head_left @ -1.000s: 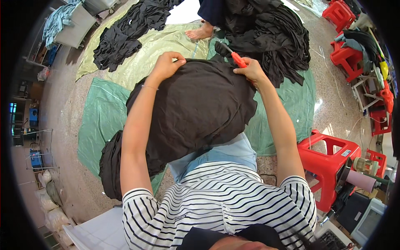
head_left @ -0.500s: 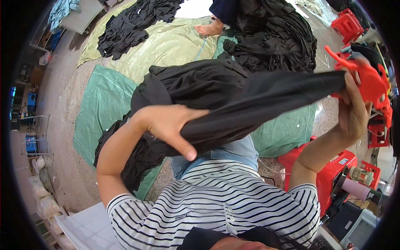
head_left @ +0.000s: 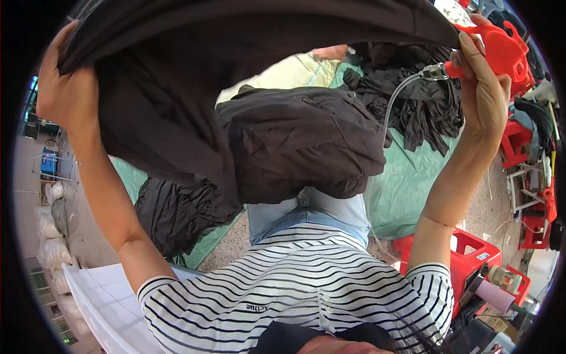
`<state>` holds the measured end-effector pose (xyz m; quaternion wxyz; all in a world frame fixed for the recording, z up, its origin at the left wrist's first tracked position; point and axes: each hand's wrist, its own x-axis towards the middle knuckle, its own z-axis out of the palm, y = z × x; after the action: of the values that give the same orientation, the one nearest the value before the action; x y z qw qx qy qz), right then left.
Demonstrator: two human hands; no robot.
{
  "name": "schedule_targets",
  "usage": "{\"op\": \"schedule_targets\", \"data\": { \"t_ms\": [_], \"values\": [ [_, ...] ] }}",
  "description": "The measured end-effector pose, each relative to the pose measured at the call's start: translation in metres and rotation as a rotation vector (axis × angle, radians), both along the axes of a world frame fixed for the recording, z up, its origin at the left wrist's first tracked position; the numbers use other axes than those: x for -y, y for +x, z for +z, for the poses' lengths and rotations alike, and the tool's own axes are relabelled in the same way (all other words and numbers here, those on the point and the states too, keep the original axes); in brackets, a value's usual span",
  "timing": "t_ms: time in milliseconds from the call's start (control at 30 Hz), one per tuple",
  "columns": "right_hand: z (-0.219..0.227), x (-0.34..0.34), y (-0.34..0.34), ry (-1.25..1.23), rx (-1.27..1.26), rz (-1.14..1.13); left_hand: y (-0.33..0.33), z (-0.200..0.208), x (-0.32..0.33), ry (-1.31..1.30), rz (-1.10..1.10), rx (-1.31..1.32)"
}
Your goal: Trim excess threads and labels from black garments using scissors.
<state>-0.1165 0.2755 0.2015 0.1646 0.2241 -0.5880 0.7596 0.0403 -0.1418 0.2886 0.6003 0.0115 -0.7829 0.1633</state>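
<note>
A large black cloth [head_left: 159, 76] is stretched up between my hands and hangs down on the left. My left hand [head_left: 73, 97] grips its left edge, raised high. With my right hand [head_left: 486, 97] I pinch the right corner and also hold a red plastic hand tool [head_left: 501, 53], whose metal coupling joins a clear hose [head_left: 391, 106]. More black cloth [head_left: 306, 141] lies bundled over my knees, below the raised piece. Beside my left leg is a crumpled black cloth heap [head_left: 183, 212].
Green sheeting [head_left: 407, 183] covers the floor, with yellow sheeting [head_left: 295, 71] beyond. A black garment pile [head_left: 407, 88] lies at the far right. Red stools [head_left: 471, 242] stand at my right. A white panel [head_left: 112, 301] is near my left elbow. Another person's foot [head_left: 331, 52] shows beyond the cloth.
My left hand has moved up and left and now grips the cloth's edge; it was spread against the cloth before. The cloth is raised and spread wider. My right hand has risen slightly.
</note>
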Motion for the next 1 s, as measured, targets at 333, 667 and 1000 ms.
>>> {"op": "schedule_targets", "data": {
  "t_ms": [333, 667, 1000],
  "values": [
    [-0.246, -0.135, -0.001, 0.899, 0.489, -0.465, 0.061, -0.237, -0.127, 0.335, -0.863, 1.596],
    [-0.198, -0.063, 0.160, 1.179, 0.401, -0.345, -0.054, -0.255, -0.145, 0.547, -1.009, 0.885],
    [-0.156, 0.002, 0.188, 1.005, 0.282, -0.193, -0.071, -0.253, -0.141, 0.817, -0.942, 1.325]
  ]
}}
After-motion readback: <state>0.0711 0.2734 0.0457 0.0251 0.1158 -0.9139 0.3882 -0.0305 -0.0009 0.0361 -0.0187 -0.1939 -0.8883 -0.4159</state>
